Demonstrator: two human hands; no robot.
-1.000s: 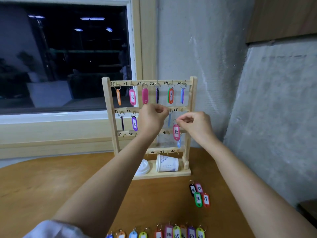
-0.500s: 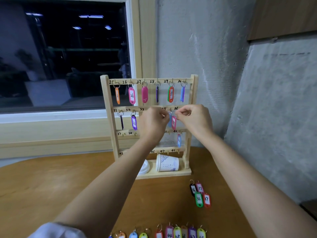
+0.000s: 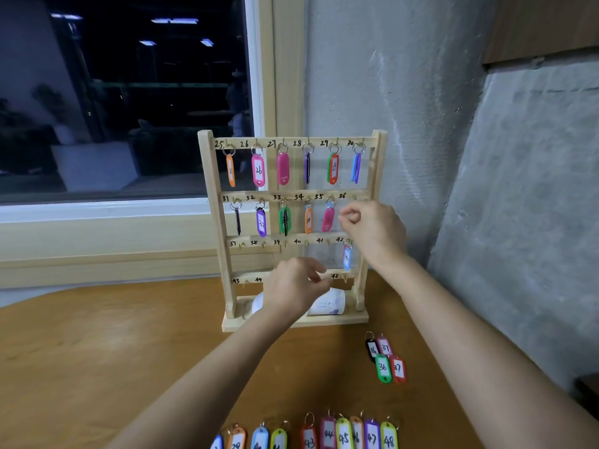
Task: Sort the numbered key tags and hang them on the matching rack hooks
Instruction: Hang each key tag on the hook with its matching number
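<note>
Two hands at rack (image 3: 212, 222): right hand (image 3: 372, 231) fingers (image 3: 348, 211) pinched empty beside pink tag (image 3: 328, 219); left hand (image 3: 291, 286) curled, hold unclear.

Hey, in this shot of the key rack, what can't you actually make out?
- Head view, bottom rail: hook numbers between 44 and 48, covered by the left hand.
- Head view: numbers on the tags at hooks 28, 30 and 31, turned edge-on.
- Head view: front row of tags on the table, cut off by the lower edge.
- Head view: whether the right hand has anything in its grip; too small to tell.
</note>
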